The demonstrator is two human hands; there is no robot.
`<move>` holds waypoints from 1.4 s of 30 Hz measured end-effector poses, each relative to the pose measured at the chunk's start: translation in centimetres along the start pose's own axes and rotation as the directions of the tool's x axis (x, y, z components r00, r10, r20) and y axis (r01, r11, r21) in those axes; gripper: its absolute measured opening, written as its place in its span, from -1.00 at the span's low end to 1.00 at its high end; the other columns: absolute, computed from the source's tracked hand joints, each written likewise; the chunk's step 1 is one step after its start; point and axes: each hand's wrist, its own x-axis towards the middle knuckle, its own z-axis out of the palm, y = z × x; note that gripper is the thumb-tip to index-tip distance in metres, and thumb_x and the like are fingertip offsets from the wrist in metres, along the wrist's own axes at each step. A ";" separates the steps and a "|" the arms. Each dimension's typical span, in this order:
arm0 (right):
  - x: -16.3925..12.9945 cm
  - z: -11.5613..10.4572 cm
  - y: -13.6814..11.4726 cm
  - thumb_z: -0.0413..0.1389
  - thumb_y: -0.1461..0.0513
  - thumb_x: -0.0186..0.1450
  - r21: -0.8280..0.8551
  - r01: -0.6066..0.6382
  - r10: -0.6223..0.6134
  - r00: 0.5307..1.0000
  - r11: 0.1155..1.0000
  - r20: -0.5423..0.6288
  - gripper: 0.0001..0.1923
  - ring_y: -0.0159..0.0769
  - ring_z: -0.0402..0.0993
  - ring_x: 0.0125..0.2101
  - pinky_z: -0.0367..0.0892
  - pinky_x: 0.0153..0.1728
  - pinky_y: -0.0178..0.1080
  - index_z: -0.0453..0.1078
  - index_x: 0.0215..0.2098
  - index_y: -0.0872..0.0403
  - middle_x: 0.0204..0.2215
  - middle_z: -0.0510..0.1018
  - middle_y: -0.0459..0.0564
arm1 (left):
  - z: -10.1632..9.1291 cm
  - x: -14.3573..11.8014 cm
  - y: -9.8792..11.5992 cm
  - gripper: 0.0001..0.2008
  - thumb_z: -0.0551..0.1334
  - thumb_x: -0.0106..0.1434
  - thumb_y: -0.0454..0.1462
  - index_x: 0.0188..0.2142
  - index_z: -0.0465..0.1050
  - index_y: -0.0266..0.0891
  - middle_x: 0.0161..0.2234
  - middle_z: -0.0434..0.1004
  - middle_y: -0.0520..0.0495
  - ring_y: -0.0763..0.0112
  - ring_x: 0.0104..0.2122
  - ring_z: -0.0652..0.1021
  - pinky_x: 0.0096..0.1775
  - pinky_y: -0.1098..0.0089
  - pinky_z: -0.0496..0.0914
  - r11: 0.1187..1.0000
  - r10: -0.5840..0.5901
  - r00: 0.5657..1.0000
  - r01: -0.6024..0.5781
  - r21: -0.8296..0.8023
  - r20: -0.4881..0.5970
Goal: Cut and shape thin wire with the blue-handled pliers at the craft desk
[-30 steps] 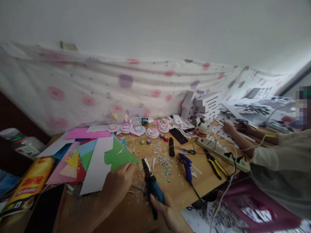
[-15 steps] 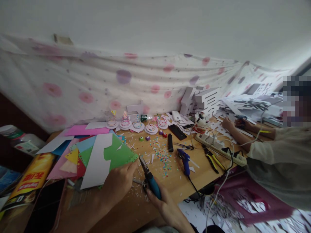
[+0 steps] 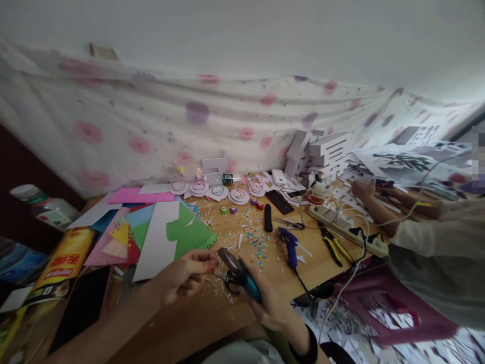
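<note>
My right hand [image 3: 267, 298] is wrapped round the teal handle of a hole punch [image 3: 248, 285], its metal head pointing up and left. Close by on the left, my left hand [image 3: 189, 275] is pinched, thumb against fingers; whatever is in the pinch is too small to make out. Dark-handled scissors [image 3: 232, 287] lie on the desk between the hands, partly hidden by the punch. Just beyond my left hand are a green paper sheet [image 3: 191, 230] with a notched edge and a white strip [image 3: 157, 242]. Coloured paper dots [image 3: 257, 240] are scattered past the punch.
A blue glue gun [image 3: 291, 247], yellow-handled pliers [image 3: 333, 245] and a power strip [image 3: 348, 230] lie to the right. Small decorated discs [image 3: 217, 191] line the back. At left are a phone [image 3: 81, 303] and a bottle [image 3: 43, 205]. Another person's hand [image 3: 364, 191] works at far right.
The hole punch has tilted, its head now nearer my left fingers. My left hand has turned, its fingers curled into a pinch. The view has shifted slightly.
</note>
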 end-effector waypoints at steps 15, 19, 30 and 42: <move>-0.5 1.2 0.3 0.01 0.13 0.45 0.226 -0.079 0.099 0.992 0.971 -0.079 -0.42 -0.02 0.27 0.27 0.19 0.26 0.07 0.05 0.40 -0.09 0.29 0.35 0.11 | 0.4 -0.1 -0.1 -0.80 0.21 0.31 -0.14 -0.29 0.52 -0.22 -0.40 0.57 0.05 0.49 -0.44 0.50 -0.39 0.50 0.33 0.676 0.454 0.884 -0.262 0.688 -0.109; -0.4 2.3 -0.9 0.09 0.01 0.41 0.432 -0.198 0.261 0.961 0.880 -0.092 -0.46 -0.03 0.33 0.22 0.15 0.28 0.09 0.23 0.31 -0.07 0.20 0.46 0.08 | -0.1 0.3 -2.0 -0.82 0.14 0.39 -0.27 -0.16 0.53 -0.19 -0.24 0.69 -0.01 0.32 -0.26 0.65 -0.24 0.40 0.42 0.168 0.780 0.626 -0.201 0.965 -0.005; -0.6 2.9 -2.2 0.12 -0.07 0.36 0.541 -0.244 0.356 0.927 0.805 -0.113 -0.52 -0.02 0.43 0.06 0.25 0.18 0.02 0.39 0.13 -0.03 0.01 0.56 0.04 | -0.6 -1.0 -4.6 -0.89 0.16 0.43 -0.26 -0.19 0.44 -0.23 -0.37 0.66 0.07 0.46 -0.42 0.64 -0.39 0.46 0.39 -0.221 0.916 0.350 0.037 0.974 0.195; -0.8 3.6 -3.1 0.08 -0.17 0.33 0.539 -0.320 0.421 0.904 0.779 -0.071 -0.41 0.05 0.29 0.22 0.10 0.29 0.09 0.35 0.16 0.00 0.14 0.48 0.09 | -1.3 -1.7 -3.9 -0.80 0.15 0.38 -0.45 -0.05 0.47 -0.31 -0.15 0.69 -0.11 0.38 -0.29 0.67 -0.27 0.41 0.51 -0.517 0.849 0.247 0.209 0.830 0.467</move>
